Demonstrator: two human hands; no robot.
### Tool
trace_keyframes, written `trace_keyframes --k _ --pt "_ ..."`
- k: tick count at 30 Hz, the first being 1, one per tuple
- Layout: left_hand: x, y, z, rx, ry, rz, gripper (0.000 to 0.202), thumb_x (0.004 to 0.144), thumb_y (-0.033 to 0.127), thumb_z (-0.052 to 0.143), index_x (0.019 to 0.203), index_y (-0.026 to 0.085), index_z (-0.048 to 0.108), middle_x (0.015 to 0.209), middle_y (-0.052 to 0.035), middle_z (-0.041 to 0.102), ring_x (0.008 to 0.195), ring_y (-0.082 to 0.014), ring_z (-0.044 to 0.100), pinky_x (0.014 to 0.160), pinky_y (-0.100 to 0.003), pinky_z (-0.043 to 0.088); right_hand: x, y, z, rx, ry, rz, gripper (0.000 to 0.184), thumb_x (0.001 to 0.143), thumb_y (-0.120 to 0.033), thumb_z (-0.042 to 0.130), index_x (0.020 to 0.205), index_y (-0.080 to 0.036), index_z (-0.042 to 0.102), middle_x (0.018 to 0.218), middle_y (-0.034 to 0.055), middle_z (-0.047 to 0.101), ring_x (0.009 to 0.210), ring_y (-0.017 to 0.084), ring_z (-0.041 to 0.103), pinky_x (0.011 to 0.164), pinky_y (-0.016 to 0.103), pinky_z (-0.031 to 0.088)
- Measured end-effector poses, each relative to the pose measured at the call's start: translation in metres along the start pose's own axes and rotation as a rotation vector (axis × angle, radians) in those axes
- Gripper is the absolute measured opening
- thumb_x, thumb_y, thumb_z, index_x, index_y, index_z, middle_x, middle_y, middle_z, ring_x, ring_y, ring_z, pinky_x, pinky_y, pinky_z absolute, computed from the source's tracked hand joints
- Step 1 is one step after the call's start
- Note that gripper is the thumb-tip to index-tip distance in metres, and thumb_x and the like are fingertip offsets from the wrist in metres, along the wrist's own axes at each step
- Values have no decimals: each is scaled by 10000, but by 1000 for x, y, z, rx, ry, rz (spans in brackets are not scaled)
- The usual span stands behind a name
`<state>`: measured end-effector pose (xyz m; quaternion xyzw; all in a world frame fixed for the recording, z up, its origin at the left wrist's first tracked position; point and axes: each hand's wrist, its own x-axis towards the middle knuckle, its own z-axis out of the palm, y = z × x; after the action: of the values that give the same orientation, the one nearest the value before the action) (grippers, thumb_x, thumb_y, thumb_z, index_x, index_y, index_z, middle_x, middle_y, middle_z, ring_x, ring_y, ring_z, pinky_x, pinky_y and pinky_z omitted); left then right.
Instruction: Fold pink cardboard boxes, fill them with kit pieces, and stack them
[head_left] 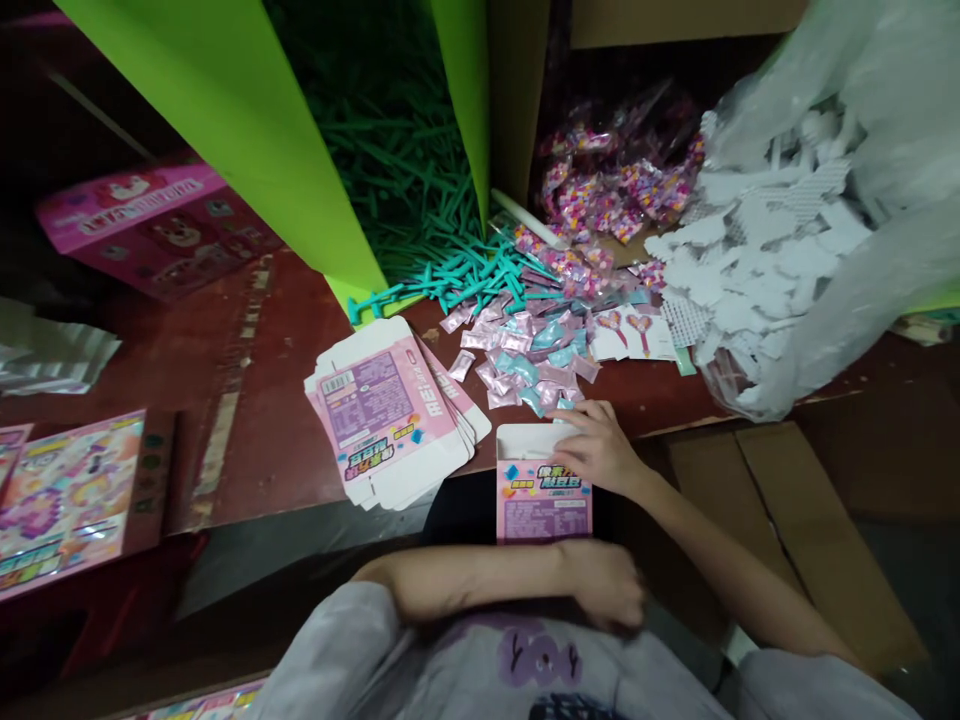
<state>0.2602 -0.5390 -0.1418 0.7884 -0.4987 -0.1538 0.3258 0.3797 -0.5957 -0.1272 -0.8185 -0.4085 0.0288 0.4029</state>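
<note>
A small pink and purple printed box [545,500] stands upright close to my body, its white top flap raised and its mouth open. My right hand [600,452] grips this box at its upper right edge, fingers closed around the rim. My left forearm passes across the lower front of the box. Past its right side, my left hand [609,588] is curled and slightly blurred; whatever may be in it is hidden. Just beyond the box lies a pile of small pink and blue sachets [532,355]. To the left, flattened pink boxes [397,415] lie in a fanned stack.
Teal plastic sticks [465,275] spill from a bright green bin [300,140]. Behind the sachets are bags of colourful beads [600,200] and printed cards [634,332]. A clear bag of white pieces [765,240] sits at right. Packaged sets [75,490] lie at left; cardboard [810,530] is lower right.
</note>
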Motion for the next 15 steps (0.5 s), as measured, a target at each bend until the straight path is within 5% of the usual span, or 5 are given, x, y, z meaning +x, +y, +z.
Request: trace_keyframes --k 2,5,7,11,15 --pt "-27 -5 -47 31 200 109 133 773 233 617 647 252 658 665 -17 677 629 -160 622 576 -273 462 2 19 -24 -135 94 37 135 842 -345 603 847 -317 735 1088 18 682 989 251 546 905 449 387" --pt "-64 -47 -125 149 566 -355 278 886 244 474 1091 245 662 1011 -90 681 923 -206 639 789 -322 486 11 69 -72 -388 439 353 287 882 -277 486 1108 -211 652 1106 99 655 1020 265 547 934 439 395" --pt "-74 -91 -161 217 545 -505 362 858 258 531 1211 239 608 1153 -106 628 1024 -249 612 856 -367 476 20 105 -101 -558 483 546 349 856 -200 447 1152 -109 608 1110 168 635 1043 291 543 932 439 397" --pt "-67 -159 -175 263 316 -480 255 832 232 570 1059 224 685 1151 -106 612 1029 -249 608 888 -350 464 34 145 -131 -670 391 720 336 826 -209 467 1097 -90 626 1011 181 660 925 291 590 821 380 433" --pt "-65 -179 -163 234 348 -444 273 905 260 436 1045 219 668 1087 -94 629 991 -211 613 873 -319 462 39 150 -133 -776 439 754 353 842 -311 498 1114 -114 607 928 148 670 859 279 587 760 359 419"
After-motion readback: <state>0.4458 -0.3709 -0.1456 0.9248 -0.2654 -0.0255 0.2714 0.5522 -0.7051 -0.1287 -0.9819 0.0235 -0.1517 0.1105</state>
